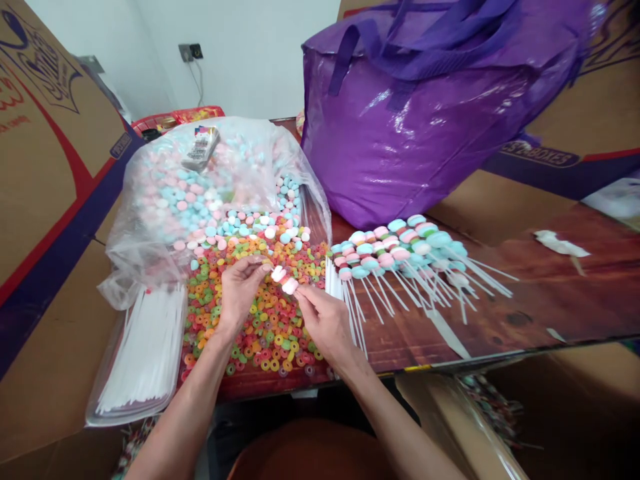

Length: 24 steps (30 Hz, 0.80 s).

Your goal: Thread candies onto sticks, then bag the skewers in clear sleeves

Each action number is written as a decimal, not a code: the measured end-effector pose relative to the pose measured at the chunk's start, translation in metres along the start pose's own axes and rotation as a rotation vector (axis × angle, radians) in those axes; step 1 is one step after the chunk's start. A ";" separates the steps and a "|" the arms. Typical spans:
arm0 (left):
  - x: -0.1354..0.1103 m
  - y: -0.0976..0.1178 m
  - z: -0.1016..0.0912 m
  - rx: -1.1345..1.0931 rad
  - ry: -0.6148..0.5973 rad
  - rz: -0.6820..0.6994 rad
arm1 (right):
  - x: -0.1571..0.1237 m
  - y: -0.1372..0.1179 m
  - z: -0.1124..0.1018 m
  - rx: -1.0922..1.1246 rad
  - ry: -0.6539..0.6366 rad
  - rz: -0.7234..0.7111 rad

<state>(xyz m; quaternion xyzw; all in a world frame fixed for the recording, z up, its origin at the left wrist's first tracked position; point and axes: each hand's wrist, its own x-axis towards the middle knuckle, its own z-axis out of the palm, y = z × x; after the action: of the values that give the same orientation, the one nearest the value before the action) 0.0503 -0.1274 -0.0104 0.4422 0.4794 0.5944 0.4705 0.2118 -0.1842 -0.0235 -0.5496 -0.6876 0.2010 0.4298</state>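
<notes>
My right hand (325, 321) pinches the lower end of a candy skewer (289, 285), whose pink and white marshmallows alternate with reddish pieces. The skewer tilts up to the left over a spread of colourful gummy rings (273, 333). At its upper end my left hand (244, 288) has thumb and forefinger pressed together. What those fingertips hold is too small to make out. Behind the rings, pastel marshmallows (245, 218) spill from a large clear plastic bag (150, 180). Finished-looking candy skewers (395, 247) lie piled to the right of my right hand, white sticks toward me.
A pack of white sticks (145, 347) lies at the left table edge. A purple bag (400, 133) stands behind the skewers. Cardboard boxes (60, 167) flank the table (540, 300). A grey calculator-like device (201, 148) rests on the plastic bag. Crumpled white wrapping (560, 244) lies far right.
</notes>
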 end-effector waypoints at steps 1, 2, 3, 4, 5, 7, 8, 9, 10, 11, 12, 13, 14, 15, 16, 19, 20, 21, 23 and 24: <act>-0.001 0.000 0.000 0.015 -0.003 0.006 | -0.001 -0.001 0.001 -0.022 0.008 0.007; -0.002 0.000 0.001 0.037 -0.006 0.015 | -0.001 -0.001 0.001 -0.041 0.016 0.021; -0.003 0.000 0.001 0.060 -0.005 0.025 | -0.002 -0.003 0.002 -0.054 0.024 0.037; -0.004 0.000 0.001 0.079 -0.003 0.031 | -0.002 -0.004 0.002 -0.060 0.028 0.051; -0.004 0.000 0.000 0.087 0.000 0.031 | -0.002 -0.005 0.002 -0.055 0.025 0.063; -0.003 0.001 -0.001 0.045 0.000 -0.005 | -0.002 -0.007 0.002 -0.008 0.003 0.074; -0.003 0.001 -0.002 -0.002 -0.004 -0.042 | -0.001 -0.008 0.001 0.027 -0.010 0.075; -0.002 0.001 -0.003 -0.053 -0.010 -0.084 | -0.001 -0.008 0.000 0.059 -0.020 0.077; -0.001 0.002 -0.004 -0.102 -0.020 -0.124 | -0.001 -0.008 0.000 0.082 -0.029 0.081; -0.001 0.002 -0.005 -0.142 -0.030 -0.155 | 0.000 -0.008 -0.001 0.093 -0.032 0.086; -0.001 0.003 -0.005 -0.170 -0.039 -0.174 | 0.000 -0.008 -0.001 0.094 -0.030 0.092; -0.001 0.004 -0.005 -0.190 -0.046 -0.184 | 0.000 -0.007 -0.001 0.087 -0.026 0.098; -0.002 0.005 -0.005 -0.204 -0.053 -0.192 | 0.000 -0.007 -0.001 0.076 -0.021 0.102; -0.002 0.005 -0.005 -0.216 -0.060 -0.200 | 0.000 -0.008 -0.001 0.066 -0.016 0.105; -0.003 0.006 -0.005 -0.223 -0.063 -0.205 | 0.000 -0.008 -0.002 0.059 -0.013 0.105; -0.004 0.006 -0.005 -0.200 -0.078 -0.196 | 0.000 -0.010 -0.002 0.061 -0.016 0.091; -0.004 0.006 -0.006 -0.190 -0.086 -0.196 | 0.000 -0.010 -0.002 0.071 -0.015 0.084; -0.004 0.007 -0.006 -0.188 -0.098 -0.206 | 0.000 -0.010 -0.001 0.084 -0.012 0.076; -0.004 0.007 -0.007 -0.200 -0.124 -0.257 | 0.000 -0.009 0.001 0.120 0.003 0.062; -0.005 0.008 -0.007 -0.207 -0.131 -0.287 | -0.001 -0.009 0.002 0.142 0.013 0.055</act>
<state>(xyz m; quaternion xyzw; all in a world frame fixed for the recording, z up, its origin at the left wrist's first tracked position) 0.0430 -0.1338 -0.0037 0.3562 0.4421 0.5374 0.6236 0.2049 -0.1872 -0.0187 -0.5377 -0.6535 0.2571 0.4666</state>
